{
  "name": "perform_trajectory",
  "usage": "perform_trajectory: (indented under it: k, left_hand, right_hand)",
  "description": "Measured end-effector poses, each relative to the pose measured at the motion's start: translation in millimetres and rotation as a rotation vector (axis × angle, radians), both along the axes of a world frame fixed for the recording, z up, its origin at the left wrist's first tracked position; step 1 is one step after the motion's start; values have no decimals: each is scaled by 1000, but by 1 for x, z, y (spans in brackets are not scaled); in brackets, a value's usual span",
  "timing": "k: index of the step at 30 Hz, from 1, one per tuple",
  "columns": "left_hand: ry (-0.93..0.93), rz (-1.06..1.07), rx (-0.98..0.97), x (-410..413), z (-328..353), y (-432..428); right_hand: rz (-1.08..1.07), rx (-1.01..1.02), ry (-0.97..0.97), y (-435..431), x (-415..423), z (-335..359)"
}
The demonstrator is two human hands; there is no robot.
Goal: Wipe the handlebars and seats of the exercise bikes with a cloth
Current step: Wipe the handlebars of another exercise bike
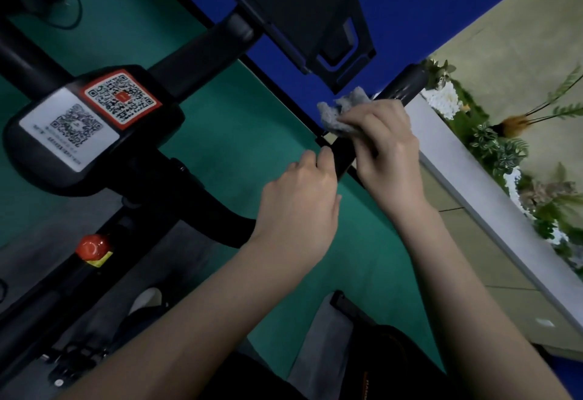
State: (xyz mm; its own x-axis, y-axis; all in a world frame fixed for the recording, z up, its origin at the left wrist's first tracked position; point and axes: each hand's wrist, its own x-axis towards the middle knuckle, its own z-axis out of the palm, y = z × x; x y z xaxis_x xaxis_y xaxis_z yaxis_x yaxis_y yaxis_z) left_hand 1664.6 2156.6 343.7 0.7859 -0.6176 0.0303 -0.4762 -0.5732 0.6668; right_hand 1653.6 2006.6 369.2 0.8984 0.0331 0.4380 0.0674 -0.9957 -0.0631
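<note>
Handlebar (400, 87): black bar at centre-right of the head view. Its long axis runs on a diagonal, from lower left by your hands to upper right. The free end points up and right, toward the plants (501, 147) on the pale ledge (467, 175).

Cloth (342, 109): grey and crumpled, lying on the bar at about mid-length. A loose flap sticks out on the upper-left side, over the green floor (246, 115).

Right hand (385, 147): your fingers are curled round the cloth and press it against the bar, with the knuckles facing up. The thumb side is hidden, so I cannot tell how far the wrap goes underneath.

Left hand (299, 204): it sits just below the right hand on the same bar. The fingers are bent over the bar's lower stretch and hold it. The two hands are close together but do not touch.

Edges and room:
- Above the cloth, a short bare length of bar remains before the rounded tip.
- The tip appears just beside the ledge and the foliage, so that side looks tight.
- To the upper left, a dark panel (299, 5) hangs in front of a blue wall (426, 5), near the flap of the cloth.
- To the left, open floor lies between the bar and the console (148, 153), which carries two QR stickers.
- A red knob (93, 246) sits on the frame below the console, well apart from both hands.
</note>
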Motion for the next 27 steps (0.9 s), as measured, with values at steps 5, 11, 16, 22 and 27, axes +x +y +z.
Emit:
perform_trajectory:
  k: [5, 11, 16, 22, 27]
  left_hand:
    - [5, 44, -10, -3, -1, -1]
    - [-13, 133, -30, -1, 4, -15]
    - [100, 195, -113, 2, 7, -29]
    - [112, 258, -114, 4, 9, -36]
    - [90, 299, -153, 5, 11, -43]
  right_hand:
    - [-35, 105, -207, 7, 3, -18]
    - [65, 35, -300, -20, 3, -19]
    - [15, 105, -551, -38, 22, -16]
    - [75, 214, -496, -33, 6, -33]
    - [15, 286, -590, -43, 20, -22]
